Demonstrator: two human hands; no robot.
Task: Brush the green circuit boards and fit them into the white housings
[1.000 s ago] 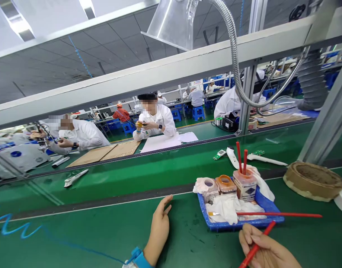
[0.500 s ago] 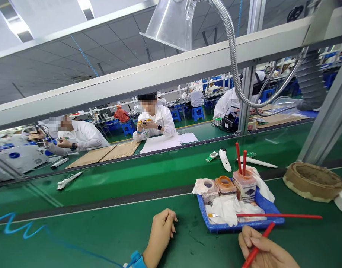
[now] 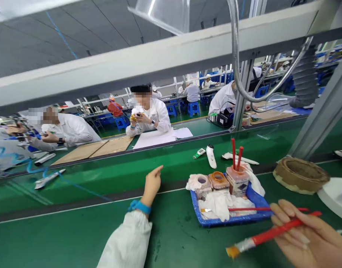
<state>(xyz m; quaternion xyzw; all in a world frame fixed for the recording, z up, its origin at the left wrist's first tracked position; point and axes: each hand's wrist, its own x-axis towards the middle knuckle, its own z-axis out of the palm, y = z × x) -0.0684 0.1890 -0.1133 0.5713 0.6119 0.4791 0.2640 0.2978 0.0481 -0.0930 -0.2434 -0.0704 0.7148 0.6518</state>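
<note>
My right hand (image 3: 304,230) grips a red-handled brush (image 3: 274,231) with a metal ferrule and yellow-brown bristles, tip pointing left. My left hand (image 3: 152,184), in a white sleeve with a blue wrist strap, is over the bench's far edge beside the green belt. Its index finger stretches out and I see nothing held. Between my hands sits a blue tray (image 3: 197,213) with white cloths (image 3: 218,204), small bottles (image 3: 219,180) and a second red brush (image 3: 249,209) lying across it. Two red handles (image 3: 237,154) stand upright in the right-hand bottle (image 3: 237,182).
On the green belt (image 3: 171,163) lie a white handheld casing (image 3: 211,156), a circuit board (image 3: 199,153) and further white parts (image 3: 49,179). A brown tape roll (image 3: 300,175) and a white round object (image 3: 336,197) are at the right. People in white work across the belt.
My left hand has reached forward and left to the belt's edge, its index finger now extended. My right hand has moved right and turned the brush, so its bristles now show. The view has shifted.
</note>
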